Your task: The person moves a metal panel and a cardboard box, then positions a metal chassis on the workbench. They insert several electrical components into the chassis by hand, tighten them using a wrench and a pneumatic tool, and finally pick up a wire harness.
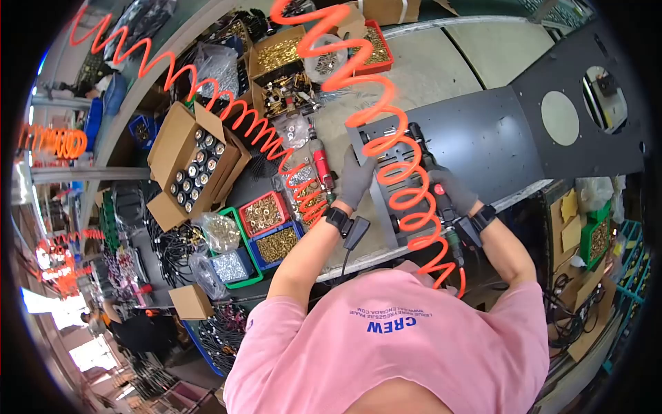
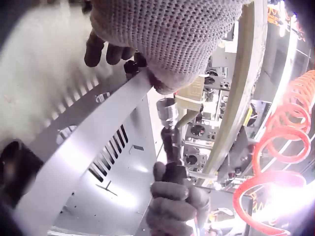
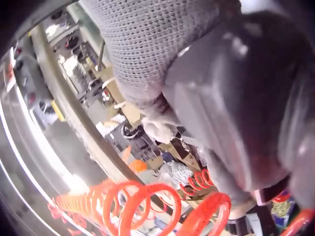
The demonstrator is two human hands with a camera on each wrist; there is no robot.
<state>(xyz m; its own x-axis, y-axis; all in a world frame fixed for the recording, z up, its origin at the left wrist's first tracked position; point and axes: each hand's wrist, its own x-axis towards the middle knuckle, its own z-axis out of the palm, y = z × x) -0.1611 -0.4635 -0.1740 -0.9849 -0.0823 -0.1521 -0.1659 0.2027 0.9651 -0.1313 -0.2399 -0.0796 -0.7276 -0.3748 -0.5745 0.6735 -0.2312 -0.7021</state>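
My left hand [image 1: 357, 181], in a grey knit glove, holds the left edge of a dark grey sheet-metal panel [image 1: 476, 134]. Its fingers reach over the upright flange [image 2: 93, 145] in the left wrist view, beside a small black fitting. Over the panel's slotted part, my right hand [image 1: 455, 190] grips a black air driver [image 1: 446, 215]. The bright metal socket [image 2: 167, 110] on the driver points toward my left hand in the left wrist view. Large and blurred, the driver's dark body [image 3: 231, 108] fills much of the right wrist view.
An orange coiled hose [image 1: 400, 172] hangs across the panel and hands. Left of the panel lies a red air tool [image 1: 321, 162]. Farther left are bins of brass fittings [image 1: 277, 244] and a carton [image 1: 165, 155] of black cylindrical parts. The panel's larger holed section [image 1: 552, 148] extends right.
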